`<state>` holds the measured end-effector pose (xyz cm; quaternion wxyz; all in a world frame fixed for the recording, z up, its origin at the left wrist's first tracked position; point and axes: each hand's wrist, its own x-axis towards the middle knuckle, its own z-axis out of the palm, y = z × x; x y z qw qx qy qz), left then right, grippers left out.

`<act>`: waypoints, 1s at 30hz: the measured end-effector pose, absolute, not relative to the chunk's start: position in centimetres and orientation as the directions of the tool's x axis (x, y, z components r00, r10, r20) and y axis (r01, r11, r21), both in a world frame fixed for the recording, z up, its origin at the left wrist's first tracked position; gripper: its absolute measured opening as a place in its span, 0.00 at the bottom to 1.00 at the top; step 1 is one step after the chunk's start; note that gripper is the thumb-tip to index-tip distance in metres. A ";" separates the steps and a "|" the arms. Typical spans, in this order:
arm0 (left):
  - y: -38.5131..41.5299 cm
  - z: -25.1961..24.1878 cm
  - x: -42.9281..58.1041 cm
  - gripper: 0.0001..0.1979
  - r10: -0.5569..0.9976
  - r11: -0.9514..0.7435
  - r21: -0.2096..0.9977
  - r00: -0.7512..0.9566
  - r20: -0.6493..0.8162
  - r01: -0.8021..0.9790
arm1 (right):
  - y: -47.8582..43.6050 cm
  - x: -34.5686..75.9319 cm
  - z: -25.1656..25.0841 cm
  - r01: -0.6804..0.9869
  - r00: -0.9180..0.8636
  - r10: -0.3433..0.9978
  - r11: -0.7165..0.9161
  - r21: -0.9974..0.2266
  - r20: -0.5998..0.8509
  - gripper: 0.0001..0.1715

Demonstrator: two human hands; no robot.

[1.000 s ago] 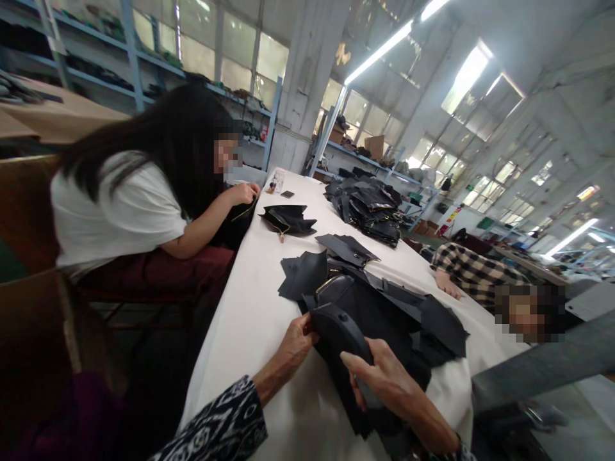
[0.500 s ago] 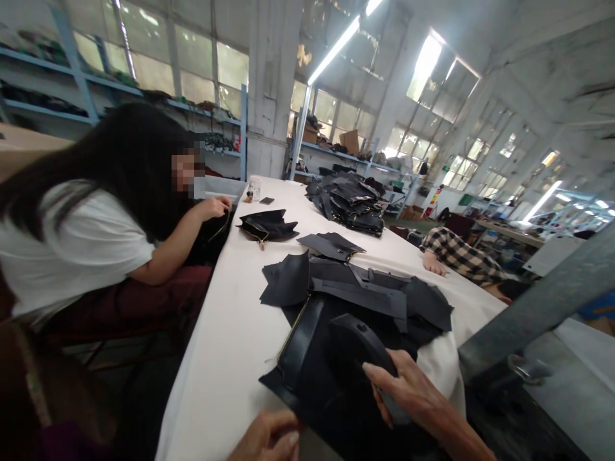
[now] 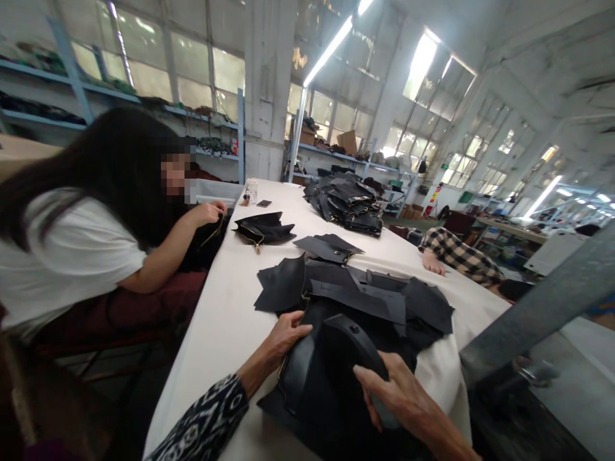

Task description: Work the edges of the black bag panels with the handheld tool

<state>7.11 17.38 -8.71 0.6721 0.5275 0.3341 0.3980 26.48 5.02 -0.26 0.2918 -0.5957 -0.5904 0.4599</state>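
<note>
A black leather bag piece [image 3: 331,378] with a curved flap lies on the white table [image 3: 230,333] right in front of me. My left hand [image 3: 283,336] grips its left edge, fingers curled over the rim. My right hand [image 3: 391,394] holds the flap's right end, fingers closed round it. Flat black leather cut pieces [image 3: 355,291] lie in a heap just beyond the bag piece.
A person in a white shirt [image 3: 72,250] sits at the table's left side, hand by a small black piece [image 3: 264,228]. A checked sleeve [image 3: 456,256] rests on the right edge. A tall stack of black leather [image 3: 346,202] stands farther back. A grey metal bar [image 3: 538,307] crosses at right.
My left hand has risen from the table's near edge and taken hold of the bag piece's left rim. The view has shifted slightly to the left. My right hand stays on the flap.
</note>
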 end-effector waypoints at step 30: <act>14.5 -9.3 6.8 0.21 0.780 0.020 0.936 0.591 0.205 -0.351 | 7.9 24.8 1.6 0.524 -0.035 0.994 -0.072 -0.849 -0.105 0.20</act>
